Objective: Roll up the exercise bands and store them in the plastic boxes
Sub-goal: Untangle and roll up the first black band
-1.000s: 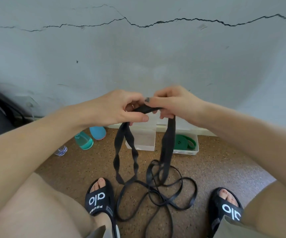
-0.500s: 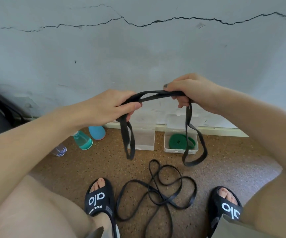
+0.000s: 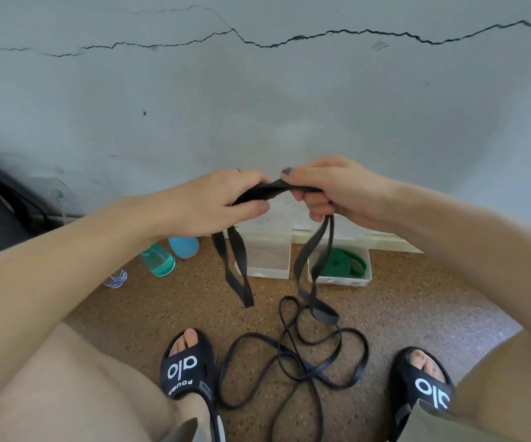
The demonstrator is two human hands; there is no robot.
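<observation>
Band (image 3: pixel 273 189) horizontal between 2 hands

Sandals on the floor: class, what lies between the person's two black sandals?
In the head view, a tangle of thin black bands lies on the speckled floor between the left sandal and the right sandal.

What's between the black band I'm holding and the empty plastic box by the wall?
Nothing visible blocks it. Both the left hand and right hand hold the black band in the air, its loops hanging in front of the empty box. The thin black bands on the floor lie nearer your feet.
</observation>
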